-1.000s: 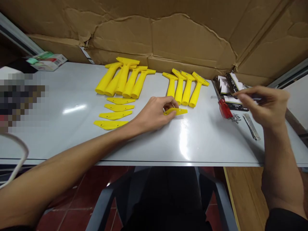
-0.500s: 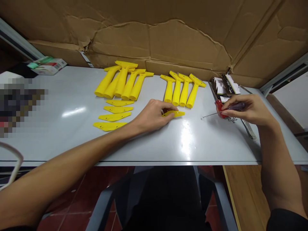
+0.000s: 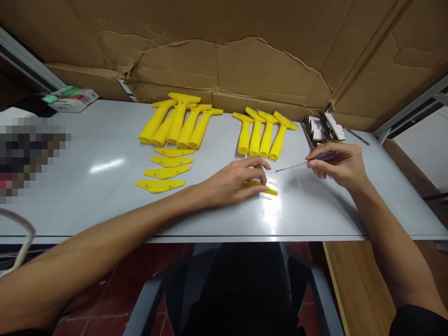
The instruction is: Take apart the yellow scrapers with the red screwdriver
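Observation:
My left hand [image 3: 241, 179] is closed with thumb and fingers on a small yellow plate [image 3: 272, 192], low over the white table. The plate's left part is hidden by the fingers. My right hand [image 3: 339, 165] grips a screwdriver [image 3: 294, 166] by its dark purple handle. Its thin shaft points left, and a tiny screw [image 3: 276, 171] seems to sit at the tip, apart from the plate. Several matching yellow plates [image 3: 160, 185] lie in a column left of my left hand. Beyond it, several yellow scraper handles [image 3: 244, 135] lie side by side.
More yellow scraper handles [image 3: 181, 119] are piled at the back left. Small printed packets [image 3: 325, 128] stand at the back right, near a thin metal strip [image 3: 357, 136]. A box [image 3: 75, 99] sits at the far left. Cardboard [image 3: 217, 65] walls off the back.
My left hand has moved toward the table's front edge and slightly right with the yellow plate. My right hand has brought the screwdriver left, nearer the plate.

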`<state>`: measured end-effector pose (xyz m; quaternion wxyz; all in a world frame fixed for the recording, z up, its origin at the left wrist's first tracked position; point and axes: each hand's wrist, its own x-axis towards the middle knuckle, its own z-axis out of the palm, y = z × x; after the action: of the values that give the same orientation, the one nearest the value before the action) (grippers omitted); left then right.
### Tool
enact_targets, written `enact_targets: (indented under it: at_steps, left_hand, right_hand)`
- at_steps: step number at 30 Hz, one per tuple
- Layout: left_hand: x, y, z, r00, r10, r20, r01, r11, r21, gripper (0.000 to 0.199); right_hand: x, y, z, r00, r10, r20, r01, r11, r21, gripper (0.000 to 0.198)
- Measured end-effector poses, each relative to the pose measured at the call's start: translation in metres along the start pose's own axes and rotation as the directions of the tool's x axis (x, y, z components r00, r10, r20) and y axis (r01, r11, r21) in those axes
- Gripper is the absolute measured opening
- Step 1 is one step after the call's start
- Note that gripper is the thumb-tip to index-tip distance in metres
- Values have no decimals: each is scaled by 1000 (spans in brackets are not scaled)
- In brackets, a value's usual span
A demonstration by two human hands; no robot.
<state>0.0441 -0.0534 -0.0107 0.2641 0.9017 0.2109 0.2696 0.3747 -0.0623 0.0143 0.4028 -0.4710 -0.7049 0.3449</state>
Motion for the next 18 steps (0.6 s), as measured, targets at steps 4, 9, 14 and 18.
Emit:
enact_targets:
  at_steps: [4,9,14,18]
  left_hand:
    - [-2,-2,9,996,58,-66,-57,998,13,14]
    - [-1,-1,10,984,103,-144,-98,994,40,14]
    - [1,3,6,984,87,-153,-84,996,25,16]
    - [0,3,4,987,55,-151,-53,998,21,18]
  right_hand:
    - [-6,-8,12,994,-99,45,100,995,-20,36]
    - [-8,-17,18,979,-172,111,173,985,0,32]
    - [-6,-13,13,980,-166,113,166,986,14,28]
    - [-4,-8,11,987,-111,120,107,993,40,35]
